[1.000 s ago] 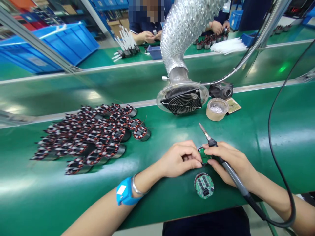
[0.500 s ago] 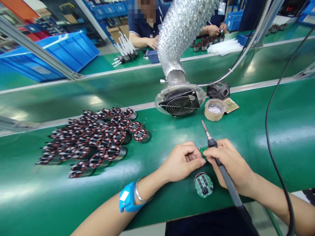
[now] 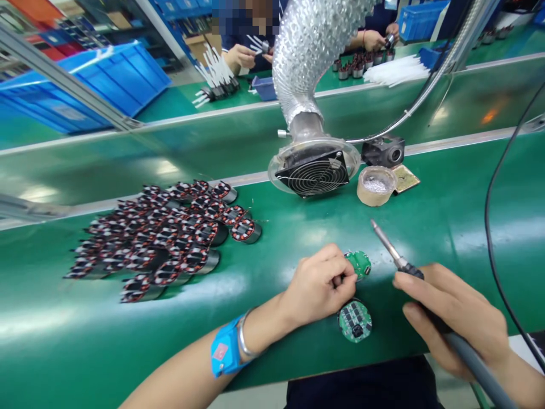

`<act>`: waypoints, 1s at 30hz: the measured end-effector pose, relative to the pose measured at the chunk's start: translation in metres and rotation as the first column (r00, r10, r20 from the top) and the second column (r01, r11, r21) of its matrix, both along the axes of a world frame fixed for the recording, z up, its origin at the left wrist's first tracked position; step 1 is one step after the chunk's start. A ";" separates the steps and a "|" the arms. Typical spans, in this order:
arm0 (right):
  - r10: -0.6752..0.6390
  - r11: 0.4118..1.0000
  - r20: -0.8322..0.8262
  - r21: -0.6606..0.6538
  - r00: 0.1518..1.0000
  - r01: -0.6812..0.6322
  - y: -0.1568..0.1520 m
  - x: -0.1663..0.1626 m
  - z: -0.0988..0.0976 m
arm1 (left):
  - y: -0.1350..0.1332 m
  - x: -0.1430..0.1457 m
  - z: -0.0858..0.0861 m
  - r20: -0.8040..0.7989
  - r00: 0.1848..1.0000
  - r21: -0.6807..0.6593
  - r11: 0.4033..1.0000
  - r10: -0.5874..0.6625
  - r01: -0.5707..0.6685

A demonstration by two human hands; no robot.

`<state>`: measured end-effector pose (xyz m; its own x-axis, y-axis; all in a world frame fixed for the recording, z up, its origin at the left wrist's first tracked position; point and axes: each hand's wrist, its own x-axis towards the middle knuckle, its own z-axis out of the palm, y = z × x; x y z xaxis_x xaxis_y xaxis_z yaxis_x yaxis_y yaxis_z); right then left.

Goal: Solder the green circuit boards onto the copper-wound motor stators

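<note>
Near the counter's front edge, the left hand [image 3: 317,287] pinches a small round board [image 3: 358,263]; the right hand [image 3: 455,318], gripping the soldering iron [image 3: 395,255], has drawn away, so the board is exposed.

The left forearm comes in from the lower left, bare to the wrist, which carries a blue strap and a thin metal bangle. The left hand [image 3: 317,284] lies knuckles up, its fingers curled inward with thumb and fingertips [image 3: 347,276] pinched together at the right side of the fist. The right forearm enters from the lower right corner. The right hand [image 3: 457,315] sits to the right of the left one, clearly apart from it, palm turned leftward, the fingers [image 3: 415,284] wrapped in a pen-like grasp with the index finger stretched furthest toward the left hand.
</note>
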<state>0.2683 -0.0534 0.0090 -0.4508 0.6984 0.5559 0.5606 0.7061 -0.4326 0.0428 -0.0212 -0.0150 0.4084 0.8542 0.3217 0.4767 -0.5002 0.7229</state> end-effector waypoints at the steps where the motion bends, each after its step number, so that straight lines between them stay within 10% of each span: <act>1: -0.004 1.000 -0.001 -0.011 1.000 0.004 -0.004 0.003 0.003 | 0.000 0.000 0.000 -0.012 1.000 0.011 1.000 0.005 -0.005; 30: 0.075 0.994 -0.133 -0.073 0.988 -0.085 -0.011 0.000 -0.003 | 0.000 0.001 0.000 -0.078 0.997 0.107 0.994 0.028 -0.019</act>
<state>0.2684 -0.0641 0.0061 -0.4347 0.7065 0.5585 0.4392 0.7077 -0.5534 0.0440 -0.0214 -0.0153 0.4167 0.8265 0.3784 0.5428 -0.5601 0.6258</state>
